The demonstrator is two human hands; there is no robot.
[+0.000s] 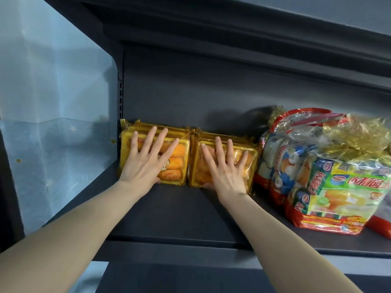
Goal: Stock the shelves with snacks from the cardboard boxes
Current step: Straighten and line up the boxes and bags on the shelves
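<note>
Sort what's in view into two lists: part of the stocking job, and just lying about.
Job:
left hand, flat on the left yellow pack stack
right hand, flat on the right yellow pack stack
bagged snacks
shelf

Lying about:
blue sheet, left of the shelf

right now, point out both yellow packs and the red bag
left yellow pack [176, 164]: head view, front face
right yellow pack [200, 176]: head view, lower left front
red bag [330, 193]: head view, front label
</note>
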